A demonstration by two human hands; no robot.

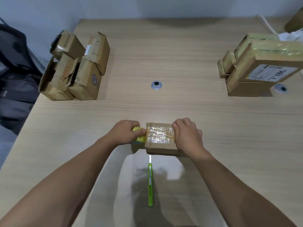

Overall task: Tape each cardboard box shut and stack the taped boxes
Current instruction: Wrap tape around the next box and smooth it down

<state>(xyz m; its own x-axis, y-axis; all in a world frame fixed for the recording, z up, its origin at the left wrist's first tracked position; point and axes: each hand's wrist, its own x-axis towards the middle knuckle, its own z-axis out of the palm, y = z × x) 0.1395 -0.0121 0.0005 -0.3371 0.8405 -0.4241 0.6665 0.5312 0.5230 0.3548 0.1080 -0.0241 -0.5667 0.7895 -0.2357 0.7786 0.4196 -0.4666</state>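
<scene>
The left grip (126,132) pinches a yellow tape roll (139,138) against the left end of a small cardboard box (161,145) on the desk (164,54). The right grip (186,136) curls over its right end. Clear tape (159,134), seemingly wrinkled, spans the top. A green cutter (150,182) lies nearby.

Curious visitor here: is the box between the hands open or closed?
Closed: on the cardboard box, flaps lie flat under clear tape; the left hand holds the tape roll at its edge.
</scene>
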